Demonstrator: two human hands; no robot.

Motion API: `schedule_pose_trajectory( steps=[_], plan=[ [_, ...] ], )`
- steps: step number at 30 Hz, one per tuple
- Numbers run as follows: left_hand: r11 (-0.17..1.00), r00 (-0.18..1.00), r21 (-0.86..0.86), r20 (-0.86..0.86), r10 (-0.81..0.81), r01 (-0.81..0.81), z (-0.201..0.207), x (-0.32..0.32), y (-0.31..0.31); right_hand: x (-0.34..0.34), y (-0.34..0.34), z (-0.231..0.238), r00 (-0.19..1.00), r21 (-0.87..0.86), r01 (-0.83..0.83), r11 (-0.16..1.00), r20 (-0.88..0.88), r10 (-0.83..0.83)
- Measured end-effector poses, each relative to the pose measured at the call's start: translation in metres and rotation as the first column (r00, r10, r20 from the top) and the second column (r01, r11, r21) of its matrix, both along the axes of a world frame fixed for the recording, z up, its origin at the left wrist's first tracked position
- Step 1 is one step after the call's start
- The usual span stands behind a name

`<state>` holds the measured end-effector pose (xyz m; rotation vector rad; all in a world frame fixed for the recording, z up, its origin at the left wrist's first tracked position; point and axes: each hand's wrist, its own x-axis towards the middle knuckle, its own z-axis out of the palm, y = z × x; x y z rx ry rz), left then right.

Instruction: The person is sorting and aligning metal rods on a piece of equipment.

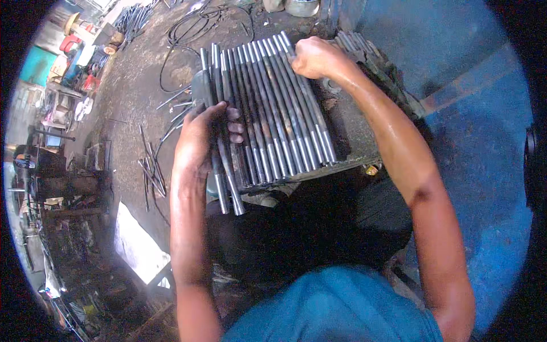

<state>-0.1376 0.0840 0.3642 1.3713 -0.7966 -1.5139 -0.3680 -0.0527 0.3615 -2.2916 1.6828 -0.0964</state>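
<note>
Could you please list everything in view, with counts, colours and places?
Rods in row: about a dozen, dark, bright-ended, on bench
Paired rods: two, same colours, row's left
Bench: one, dark, centre
Cable: count unclear, black, far floor
Thin rods: several, dark, left floor
Sheet: one, white, lower left
Large surface: one, blue, right
Clutter: uncountable, mixed, far left
Shirt: one, blue, bottom
Left hand: one, bare, around paired rods
Right hand: one, bare, row's far right end

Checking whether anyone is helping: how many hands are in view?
2: the left hand, gripping metal rods at the left; the right hand, at the rods' far right corner. No others show.
</note>
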Motion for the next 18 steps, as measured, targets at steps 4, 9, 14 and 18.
schedule_pose_trajectory(
  steps=[4,9,14,18],
  plan=[
    [1.0,1.0,0.014,-0.019,-0.006,0.006,0.0,-0.001,-0.002,-0.009,-0.011,-0.012,0.988,-0.093,-0.134,0.987,0.06,0.14],
    [1.0,1.0,0.009,0.008,0.01,-0.01,-0.002,-0.001,-0.003,-0.011,-0.015,-0.011,0.976,-0.051,-0.188,0.981,0.098,0.193],
    [1.0,1.0,0.015,-0.002,0.008,-0.008,0.003,-0.003,0.0,-0.009,-0.01,-0.002,0.976,-0.009,-0.217,0.976,0.032,0.218],
    [0.999,0.999,0.018,0.012,0.035,-0.035,0.004,-0.008,0.002,-0.009,-0.009,-0.008,0.982,-0.042,-0.183,0.982,0.032,0.185]
  ],
)
